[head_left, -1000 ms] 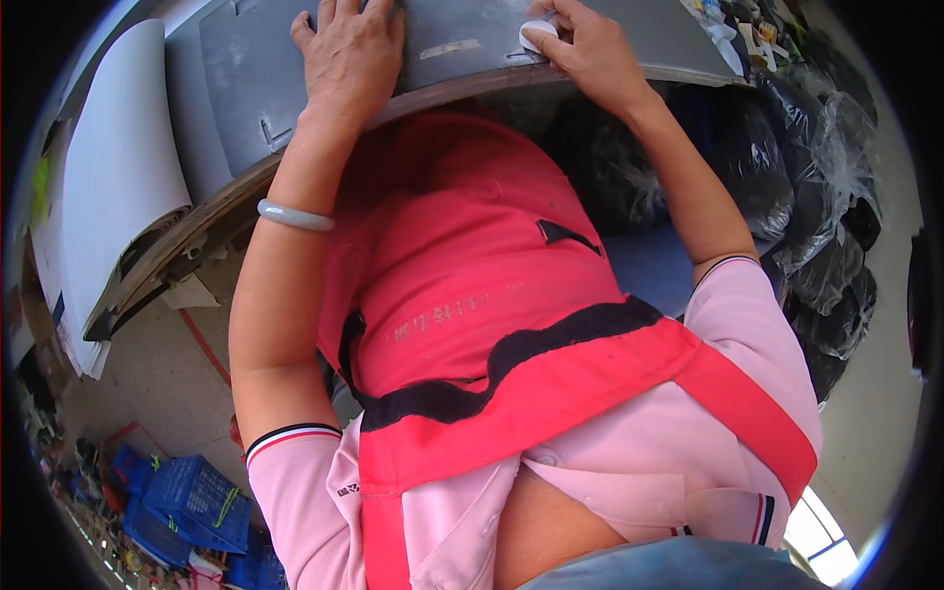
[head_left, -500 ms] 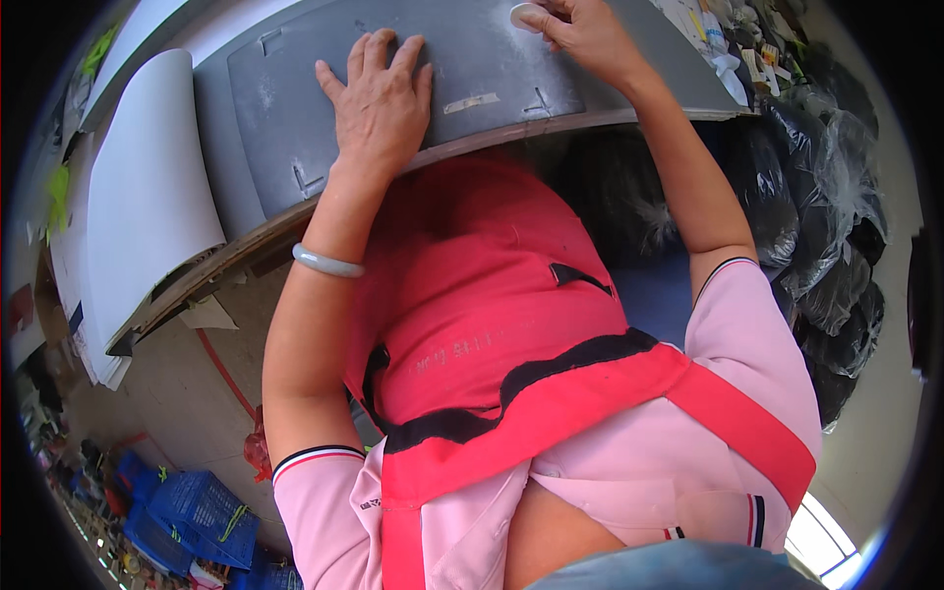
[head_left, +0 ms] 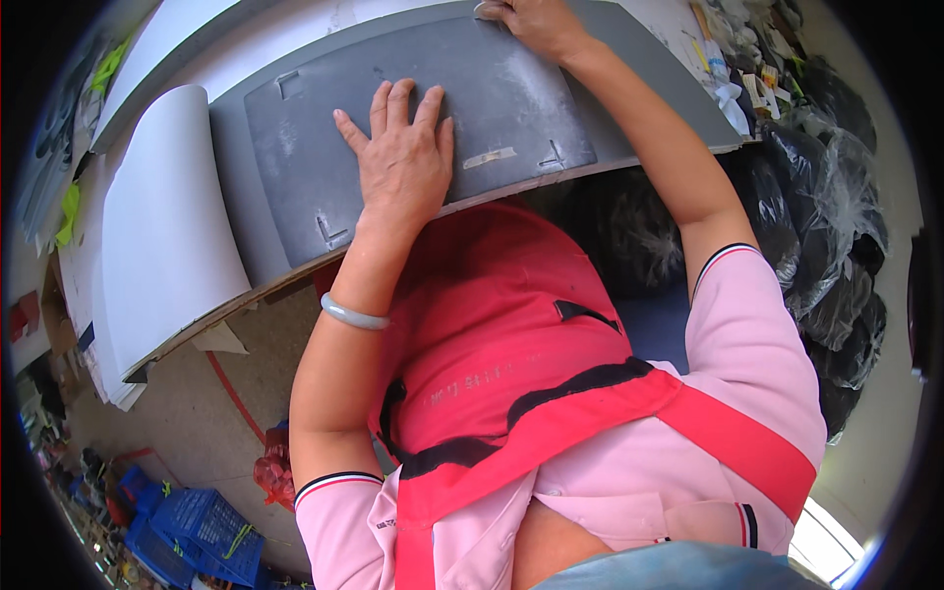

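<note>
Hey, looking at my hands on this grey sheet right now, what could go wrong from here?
The dark grey sheet lies close to the table's near edge, so it might slide off toward you. Only the left hand presses flat on it; the right hand is at its far edge, so it may skew. The stacked white sheets overhang the table and could slip if bumped.
</note>
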The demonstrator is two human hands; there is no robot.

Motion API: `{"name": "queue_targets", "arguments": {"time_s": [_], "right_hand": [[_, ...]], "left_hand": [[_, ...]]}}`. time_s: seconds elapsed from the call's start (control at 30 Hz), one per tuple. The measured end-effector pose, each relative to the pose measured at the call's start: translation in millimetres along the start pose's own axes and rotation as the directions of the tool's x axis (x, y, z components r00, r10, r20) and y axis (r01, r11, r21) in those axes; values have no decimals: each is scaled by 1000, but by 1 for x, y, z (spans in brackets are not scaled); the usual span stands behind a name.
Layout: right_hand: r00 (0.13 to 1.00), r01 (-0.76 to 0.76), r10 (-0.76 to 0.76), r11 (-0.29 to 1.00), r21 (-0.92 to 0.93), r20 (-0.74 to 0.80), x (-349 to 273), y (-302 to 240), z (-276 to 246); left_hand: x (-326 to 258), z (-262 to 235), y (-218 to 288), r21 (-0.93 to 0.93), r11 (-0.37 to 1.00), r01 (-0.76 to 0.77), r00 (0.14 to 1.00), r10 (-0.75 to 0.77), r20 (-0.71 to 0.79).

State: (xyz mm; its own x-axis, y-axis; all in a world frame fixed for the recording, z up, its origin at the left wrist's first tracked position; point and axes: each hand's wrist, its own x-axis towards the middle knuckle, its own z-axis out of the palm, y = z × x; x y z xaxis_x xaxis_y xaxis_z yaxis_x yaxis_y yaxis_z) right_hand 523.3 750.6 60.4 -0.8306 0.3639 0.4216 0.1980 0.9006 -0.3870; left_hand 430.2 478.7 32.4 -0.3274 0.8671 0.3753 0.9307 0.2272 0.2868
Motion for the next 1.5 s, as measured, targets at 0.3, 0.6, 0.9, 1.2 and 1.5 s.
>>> {"name": "queue_targets", "arguments": {"time_s": [0.3, 0.6, 0.9, 1.2, 1.5], "right_hand": [[958, -284, 286, 957, -54, 25, 0, -4, -7], [916, -339, 367, 925, -174, 165, 21, -15, -15], [961, -263, 222, 918, 298, 163, 57, -96, 36], [982, 114, -137, 978, 174, 128, 105, -152, 115], [940, 213, -220, 975, 55, 262, 117, -152, 125]], "left_hand": [[-3, 1, -3, -24, 999, 22, 1000, -22, -14], [-6, 4, -6, -20, 1000, 23, 999, -23, -26], [0, 5, 2, -7, 1000, 24, 999, -24, -31], [-1, 7, 2, -86, 995, 41, 999, -43, -30], [-3, 8, -1, -134, 991, 0, 995, -13, -94]]}}
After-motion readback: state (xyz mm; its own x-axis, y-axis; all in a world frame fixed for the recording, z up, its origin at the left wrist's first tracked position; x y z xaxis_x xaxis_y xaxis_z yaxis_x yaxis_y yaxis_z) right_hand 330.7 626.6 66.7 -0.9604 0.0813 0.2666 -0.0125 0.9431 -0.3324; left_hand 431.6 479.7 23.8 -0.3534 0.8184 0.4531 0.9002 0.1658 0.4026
